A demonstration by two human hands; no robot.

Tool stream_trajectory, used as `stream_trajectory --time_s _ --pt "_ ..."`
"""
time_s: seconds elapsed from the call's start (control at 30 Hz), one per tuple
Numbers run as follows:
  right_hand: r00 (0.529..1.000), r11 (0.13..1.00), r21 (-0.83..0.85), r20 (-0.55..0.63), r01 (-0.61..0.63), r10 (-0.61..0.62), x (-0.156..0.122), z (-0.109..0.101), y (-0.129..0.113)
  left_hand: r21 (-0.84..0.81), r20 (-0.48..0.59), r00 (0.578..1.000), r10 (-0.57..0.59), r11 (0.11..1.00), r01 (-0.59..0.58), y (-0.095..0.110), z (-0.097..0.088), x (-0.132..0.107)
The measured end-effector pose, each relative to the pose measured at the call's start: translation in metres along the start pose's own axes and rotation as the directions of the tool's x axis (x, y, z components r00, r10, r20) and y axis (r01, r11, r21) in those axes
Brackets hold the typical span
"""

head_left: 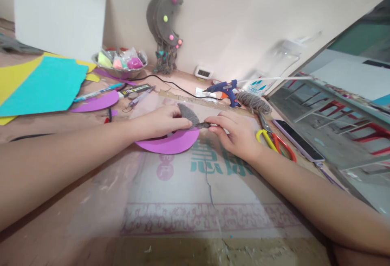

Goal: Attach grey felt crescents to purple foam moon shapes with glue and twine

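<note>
A grey felt crescent (189, 115) lies over a purple foam crescent (173, 142) on a flattened cardboard sheet (198, 201). My left hand (161, 121) presses on the grey piece from the left, fingers curled over it. On the right, my right hand (236, 134) pinches the pointed tip of the same grey piece between thumb and forefinger. Both forearms rest low over the table.
Yellow and red scissors (274, 140) and a phone (297, 139) lie right of my right hand. A blue glue gun (225, 89), grey yarn (252, 101), pens, a metal bowl of pompoms (120, 62), teal and yellow foam sheets (42, 87) and a grey moon decoration (166, 22) stand behind.
</note>
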State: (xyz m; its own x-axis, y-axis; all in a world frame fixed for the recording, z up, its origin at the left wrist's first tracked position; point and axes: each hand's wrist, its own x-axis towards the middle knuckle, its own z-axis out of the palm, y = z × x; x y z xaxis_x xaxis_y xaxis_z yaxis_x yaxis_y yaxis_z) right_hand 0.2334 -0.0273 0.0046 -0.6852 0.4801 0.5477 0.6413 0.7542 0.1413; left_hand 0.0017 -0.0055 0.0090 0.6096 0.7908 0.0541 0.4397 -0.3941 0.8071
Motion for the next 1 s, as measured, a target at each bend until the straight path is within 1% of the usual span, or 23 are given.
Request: stream_trajectory --time_s 0.2,0.37,0.47,0.57,0.73,0.87,1.0 --pt "1.000 1.000 0.005 0.000 0.014 -0.014 0.0002 0.0002 0.0004 0.004 -0.001 1.000 0.007 1.000 -0.007 -0.0008 -0.0001 -0.0003" --pt "1.000 1.000 0.013 0.006 0.013 -0.013 -0.0001 0.0008 0.0011 0.000 0.031 0.999 0.034 0.999 -0.034 -0.0030 -0.0006 0.0019" --pt "1.000 1.000 0.017 0.015 -0.003 0.002 -0.0009 0.0009 0.0012 0.003 0.042 0.998 0.042 0.999 -0.042 -0.0036 -0.0007 0.0031" --pt "1.000 0.999 0.025 0.017 -0.022 0.022 -0.0014 0.0007 0.0004 0.004 0.027 0.998 0.049 0.999 -0.049 -0.0039 -0.0004 0.0033" --pt "0.998 0.997 0.054 -0.012 -0.054 0.054 -0.0018 0.0006 -0.0004 -0.008 0.012 1.000 0.022 1.000 -0.022 -0.0041 0.0000 0.0030" --pt "1.000 0.998 0.050 0.001 -0.031 0.031 -0.0019 0.0011 0.0005 -0.032 0.033 0.999 0.022 0.999 -0.021 -0.0037 -0.0001 0.0026" --pt "1.000 0.999 0.027 0.021 -0.017 0.017 -0.0016 0.0017 0.0003 -0.005 0.013 0.999 0.037 0.999 -0.037 -0.0022 0.0000 0.0014"
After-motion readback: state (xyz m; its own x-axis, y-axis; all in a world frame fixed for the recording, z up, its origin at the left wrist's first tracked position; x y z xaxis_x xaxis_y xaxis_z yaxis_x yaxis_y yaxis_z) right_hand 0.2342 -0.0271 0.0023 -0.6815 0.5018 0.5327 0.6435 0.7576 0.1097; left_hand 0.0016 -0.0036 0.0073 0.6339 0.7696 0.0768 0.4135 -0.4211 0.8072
